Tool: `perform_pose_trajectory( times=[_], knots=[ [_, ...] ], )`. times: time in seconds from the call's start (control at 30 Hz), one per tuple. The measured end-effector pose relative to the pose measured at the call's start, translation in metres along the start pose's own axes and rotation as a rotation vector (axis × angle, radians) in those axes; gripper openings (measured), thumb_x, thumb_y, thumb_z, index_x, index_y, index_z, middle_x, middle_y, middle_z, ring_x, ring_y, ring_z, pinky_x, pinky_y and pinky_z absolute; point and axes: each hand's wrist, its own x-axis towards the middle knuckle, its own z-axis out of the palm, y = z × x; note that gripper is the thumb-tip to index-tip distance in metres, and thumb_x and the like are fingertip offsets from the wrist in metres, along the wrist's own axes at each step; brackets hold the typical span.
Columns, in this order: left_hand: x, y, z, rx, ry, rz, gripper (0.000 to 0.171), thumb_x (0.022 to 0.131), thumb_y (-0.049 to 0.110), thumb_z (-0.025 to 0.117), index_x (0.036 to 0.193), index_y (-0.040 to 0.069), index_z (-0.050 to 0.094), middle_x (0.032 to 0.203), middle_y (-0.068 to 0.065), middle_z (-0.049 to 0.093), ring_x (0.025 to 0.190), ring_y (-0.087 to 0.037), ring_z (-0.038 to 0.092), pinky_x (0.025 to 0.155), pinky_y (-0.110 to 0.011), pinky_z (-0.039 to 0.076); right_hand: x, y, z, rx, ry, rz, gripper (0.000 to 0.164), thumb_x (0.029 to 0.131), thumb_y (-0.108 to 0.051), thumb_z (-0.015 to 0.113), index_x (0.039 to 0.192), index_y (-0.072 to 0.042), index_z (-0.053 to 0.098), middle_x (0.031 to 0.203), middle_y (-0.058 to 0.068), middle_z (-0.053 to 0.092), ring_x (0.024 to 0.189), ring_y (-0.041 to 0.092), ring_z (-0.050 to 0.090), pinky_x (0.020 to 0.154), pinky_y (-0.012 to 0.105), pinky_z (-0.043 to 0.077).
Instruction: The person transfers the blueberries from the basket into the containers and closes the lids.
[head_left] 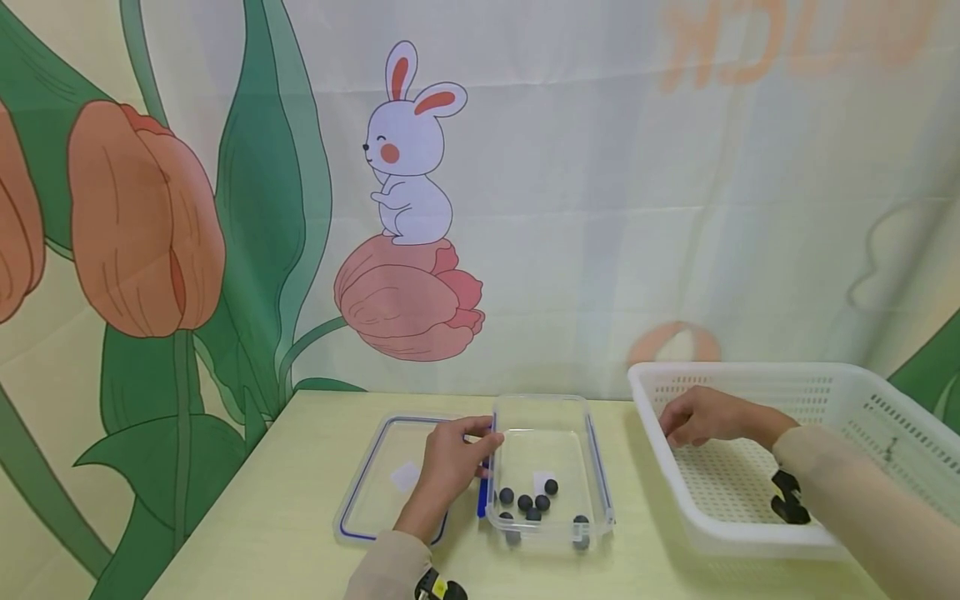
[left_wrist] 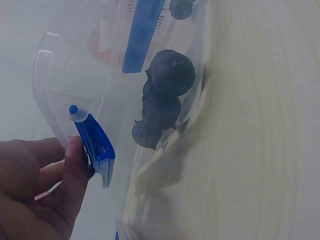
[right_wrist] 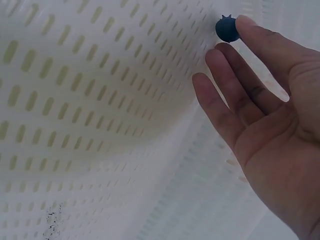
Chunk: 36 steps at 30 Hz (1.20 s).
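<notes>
In the right wrist view, my right hand point(right_wrist: 280, 95) pinches a dark blueberry point(right_wrist: 227, 29) with its little crown showing, between thumb and fingertip. That hand reaches down inside a white slotted basket point(head_left: 757, 537), close to its left wall in the head view. My left hand point(head_left: 446, 467) grips the left wall of a clear lidless box point(head_left: 540, 446), thumb and fingers by an open blue-edged latch point(left_wrist: 97, 145). Inside the box, several blueberries point(left_wrist: 172, 72) are gathered mostly toward the near end.
A clear lid point(head_left: 367, 500) with a blue seal lies flat on the pale table point(head_left: 262, 500), left of the box and partly behind my left hand. The basket stands to the right. A printed cloth point(head_left: 555, 208) hangs behind the table.
</notes>
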Motion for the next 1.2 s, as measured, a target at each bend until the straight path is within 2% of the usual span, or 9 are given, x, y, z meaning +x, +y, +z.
perform_pose_trajectory(
  times=[0.23, 0.47, 0.67, 0.87, 1.0, 1.2],
  knots=[
    [0.000, -0.001, 0.000, 0.003, -0.002, 0.004, 0.039, 0.098, 0.012, 0.078, 0.135, 0.001, 0.072, 0.108, -0.010, 0.071, 0.064, -0.014, 0.067, 0.059, -0.028, 0.062, 0.001, -0.002, 0.001, -0.085, 0.023, -0.011, 0.006, 0.093, 0.004, 0.076, 0.093, -0.002, 0.073, 0.083, 0.006, 0.070, 0.065, 0.014, 0.050, 0.057, 0.026, 0.044],
    [0.001, 0.000, 0.000, -0.004, -0.003, 0.007, 0.038, 0.098, 0.012, 0.079, 0.134, 0.000, 0.072, 0.109, -0.011, 0.071, 0.071, -0.020, 0.070, 0.060, -0.027, 0.062, -0.007, -0.014, -0.004, -0.191, 0.063, 0.031, 0.005, 0.093, 0.003, 0.074, 0.096, -0.001, 0.074, 0.087, 0.004, 0.071, 0.072, 0.020, 0.058, 0.062, 0.034, 0.051],
    [0.001, -0.001, 0.001, 0.000, -0.004, 0.004, 0.039, 0.098, 0.013, 0.079, 0.134, 0.001, 0.072, 0.109, -0.010, 0.071, 0.067, -0.016, 0.068, 0.060, -0.027, 0.062, -0.014, -0.026, -0.015, -0.136, 0.126, 0.033, 0.011, 0.097, -0.004, 0.074, 0.105, 0.003, 0.074, 0.099, 0.007, 0.074, 0.089, 0.023, 0.068, 0.076, 0.038, 0.060],
    [0.001, -0.001, 0.000, 0.001, -0.004, 0.004, 0.039, 0.098, 0.012, 0.079, 0.134, 0.000, 0.072, 0.108, -0.011, 0.071, 0.063, -0.013, 0.067, 0.060, -0.028, 0.062, -0.021, -0.029, -0.025, -0.115, 0.207, 0.038, 0.021, 0.100, -0.010, 0.073, 0.115, 0.004, 0.074, 0.108, 0.009, 0.075, 0.096, 0.024, 0.071, 0.083, 0.040, 0.062],
    [0.001, -0.001, 0.000, 0.001, -0.004, 0.006, 0.039, 0.098, 0.012, 0.079, 0.134, 0.000, 0.072, 0.109, -0.011, 0.071, 0.063, -0.013, 0.067, 0.060, -0.028, 0.062, -0.028, -0.038, -0.028, -0.140, 0.265, 0.037, 0.025, 0.102, -0.015, 0.072, 0.120, 0.002, 0.074, 0.113, 0.009, 0.075, 0.099, 0.026, 0.072, 0.085, 0.041, 0.061],
    [0.001, -0.001, 0.000, -0.003, -0.002, 0.003, 0.039, 0.098, 0.013, 0.079, 0.134, 0.001, 0.072, 0.109, -0.011, 0.071, 0.063, -0.013, 0.066, 0.060, -0.028, 0.062, -0.039, -0.060, -0.029, -0.173, 0.350, 0.060, 0.029, 0.102, -0.027, 0.074, 0.123, -0.007, 0.075, 0.114, 0.004, 0.076, 0.103, 0.021, 0.070, 0.091, 0.042, 0.056]
  ],
)
